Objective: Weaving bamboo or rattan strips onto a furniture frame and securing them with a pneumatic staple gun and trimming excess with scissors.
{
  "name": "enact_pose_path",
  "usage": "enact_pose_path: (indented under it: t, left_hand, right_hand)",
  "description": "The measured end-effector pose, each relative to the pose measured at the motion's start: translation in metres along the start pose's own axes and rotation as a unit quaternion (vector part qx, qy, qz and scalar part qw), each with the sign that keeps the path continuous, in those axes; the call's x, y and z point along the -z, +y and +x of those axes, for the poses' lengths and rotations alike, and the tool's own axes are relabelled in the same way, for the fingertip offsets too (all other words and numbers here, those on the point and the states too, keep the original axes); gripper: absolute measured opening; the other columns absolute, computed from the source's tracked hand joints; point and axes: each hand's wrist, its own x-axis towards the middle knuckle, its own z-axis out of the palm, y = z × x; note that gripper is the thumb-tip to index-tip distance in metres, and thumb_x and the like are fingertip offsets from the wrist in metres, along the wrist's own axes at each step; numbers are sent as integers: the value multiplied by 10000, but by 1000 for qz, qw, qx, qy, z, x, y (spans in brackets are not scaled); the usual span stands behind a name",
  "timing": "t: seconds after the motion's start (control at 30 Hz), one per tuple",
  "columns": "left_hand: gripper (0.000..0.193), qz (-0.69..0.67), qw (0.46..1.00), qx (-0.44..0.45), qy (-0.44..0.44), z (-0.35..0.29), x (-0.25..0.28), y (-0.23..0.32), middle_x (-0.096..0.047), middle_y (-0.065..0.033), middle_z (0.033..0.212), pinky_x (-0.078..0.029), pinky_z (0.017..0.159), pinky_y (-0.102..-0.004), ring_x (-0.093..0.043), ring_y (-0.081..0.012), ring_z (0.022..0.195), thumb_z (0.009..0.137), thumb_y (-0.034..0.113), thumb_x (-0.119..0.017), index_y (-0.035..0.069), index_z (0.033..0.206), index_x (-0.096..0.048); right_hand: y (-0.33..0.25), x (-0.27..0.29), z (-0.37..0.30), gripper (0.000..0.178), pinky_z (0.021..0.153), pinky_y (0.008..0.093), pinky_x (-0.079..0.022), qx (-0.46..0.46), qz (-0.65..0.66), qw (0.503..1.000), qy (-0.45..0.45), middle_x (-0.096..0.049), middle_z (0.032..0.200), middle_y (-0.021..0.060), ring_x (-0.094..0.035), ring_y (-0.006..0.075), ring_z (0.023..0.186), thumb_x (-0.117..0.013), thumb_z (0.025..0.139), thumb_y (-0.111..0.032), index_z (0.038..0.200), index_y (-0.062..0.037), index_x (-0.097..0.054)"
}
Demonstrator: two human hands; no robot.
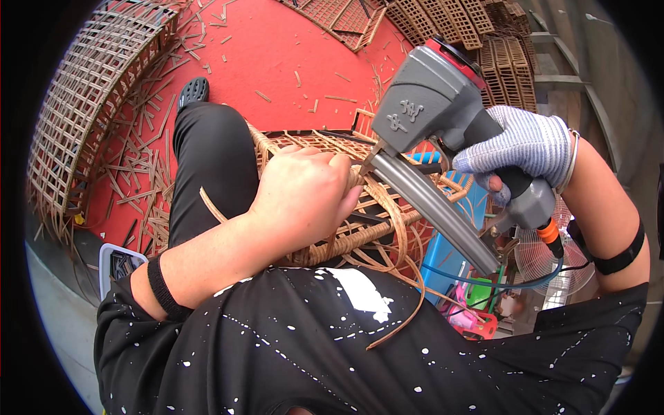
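Observation:
My gloved right hand [519, 145] is wrapped around the handle of a grey air-powered staple gun [432, 90]. The gun's nose points down at a wrapped bar of a woven wicker frame [346, 242] across my lap. Closed over that same bar, just left of the nose, is my bare left hand [301, 183]; its fingertips are hidden underneath. Loose tan wicker strips [401, 235] curl out from the bar, and one hangs down over my shirt. A blue air hose [532, 282] runs from an orange fitting at the gun's handle.
Cut strip scraps [142, 173] litter the red floor [277, 62]. A large woven panel [97, 97] stands at left, above a white bin [117, 266] of staples. More lattice panels [508, 69] are stacked at the far right. A fan [560, 256] and a blue stool [443, 266] are at right.

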Motion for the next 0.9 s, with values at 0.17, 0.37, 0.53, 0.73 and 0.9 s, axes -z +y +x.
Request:
enact_pose_path:
  t: [0.17, 0.37, 0.53, 0.73, 0.9]
  left_hand:
    - [293, -4, 1000, -8, 8, 1, 0, -1, -598, -114, 653, -514, 647, -433, -644, -319, 666, 816, 267, -768, 44, 782, -582]
    - [290, -13, 1000, -15, 13, 0, -1, -1, -599, -120, 658, -513, 653, -434, -643, -324, 669, 818, 258, -767, 40, 782, -580]
    - [291, -9, 1000, -15, 10, 0, -2, -1, -599, -124, 660, -511, 648, -439, -642, -326, 670, 815, 257, -768, 37, 784, -580]
    - [293, -14, 1000, -7, 5, -1, -2, -1, -599, -121, 663, -515, 643, -439, -645, -327, 676, 808, 258, -773, 34, 797, -585]
    - [292, -8, 1000, -4, 2, -1, -3, -1, -602, -116, 670, -520, 646, -434, -646, -324, 679, 804, 259, -776, 35, 804, -589]
  right_hand:
    - [-8, 2, 1, 255, 481, 271, -499, -15, -9, 1000, -1, -633, 615, 34, -601, 117, 503, -804, 859, -267, 841, -38, -692]
    - [-15, 2, 2, 258, 475, 270, -493, -20, -23, 999, -10, -625, 609, 29, -596, 115, 498, -811, 848, -272, 845, -43, -694]
    - [-20, 2, 2, 270, 468, 272, -492, -32, -35, 999, -1, -619, 604, 30, -595, 117, 496, -821, 837, -286, 830, -51, -690]
    - [-23, 1, 2, 287, 462, 282, -500, -32, -49, 998, -4, -617, 599, 40, -599, 130, 491, -824, 837, -290, 812, -50, -669]
    - [-24, 2, 4, 292, 458, 288, -502, -29, -51, 998, -1, -615, 593, 45, -599, 138, 480, -821, 839, -277, 798, -39, -658]
